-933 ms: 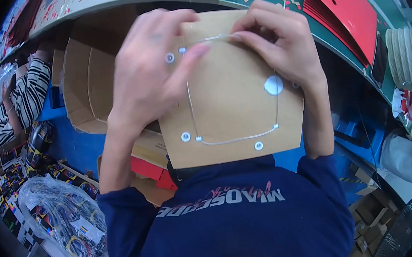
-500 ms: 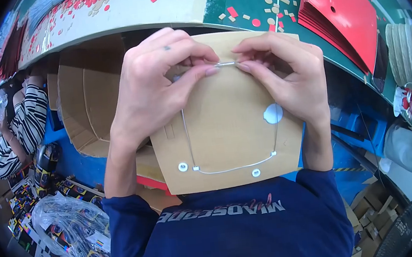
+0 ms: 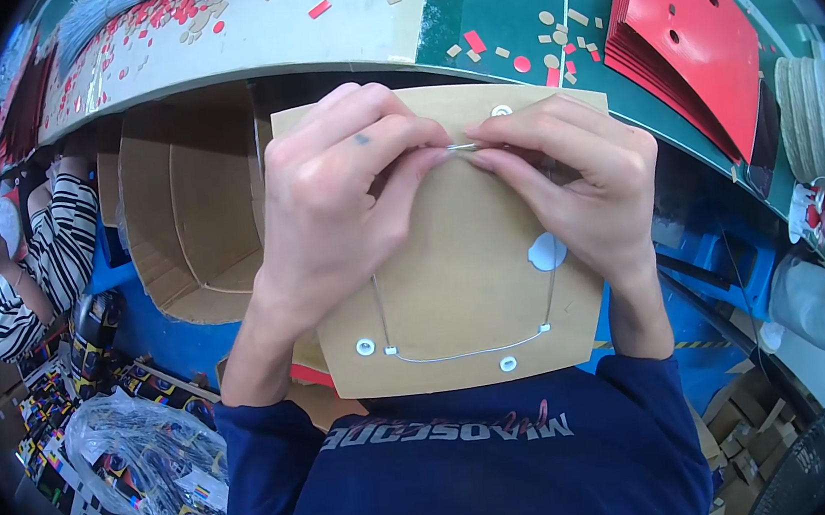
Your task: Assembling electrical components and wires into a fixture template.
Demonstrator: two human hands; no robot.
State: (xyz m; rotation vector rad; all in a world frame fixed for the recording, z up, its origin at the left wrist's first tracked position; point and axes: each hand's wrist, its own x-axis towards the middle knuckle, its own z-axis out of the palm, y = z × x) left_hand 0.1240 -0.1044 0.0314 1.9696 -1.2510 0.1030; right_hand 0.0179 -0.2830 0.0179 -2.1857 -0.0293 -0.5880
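Between the left hand (image 3: 339,180) and right hand (image 3: 578,160), each pinched closed on it with thumb and forefinger, a slim pale piece (image 3: 461,147) sits over the far part of the tan board (image 3: 457,253). A loose pinch could let something so small slip, and a hard tug might strain the thin wire (image 3: 443,359) at its 2 visible white clips (image 3: 390,350); tipping the board could drop it below the counter (image 3: 270,46).

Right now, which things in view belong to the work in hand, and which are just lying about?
In use: left hand, right hand, thin piece pinched between them, board, wire, white clips.

Apparently just lying about: red sheets, scraps, carton, clear bag.
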